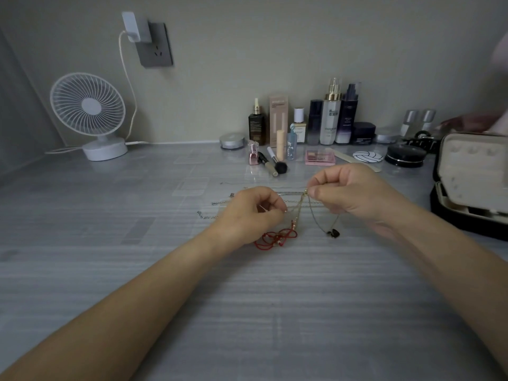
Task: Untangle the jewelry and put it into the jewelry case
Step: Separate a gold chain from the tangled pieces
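A tangle of jewelry lies on the grey table in front of me. My left hand [251,210] pinches a thin chain at its fingertips. My right hand [349,193] pinches the top of a gold chain [298,206] and lifts it off the table. From my right fingers also hangs a thin necklace with a dark pendant [333,233]. A red cord bracelet [275,237] lies bunched below my left hand. Silver chains [209,215] trail out to the left. The jewelry case [467,182], black outside and cream inside, stands open at the right edge.
Cosmetic bottles [331,116], a pink palette [320,157], brushes [275,165] and compacts line the back of the table beyond my hands. A white desk fan [90,114] stands at the back left, near a wall socket with a plugged-in charger [132,26].
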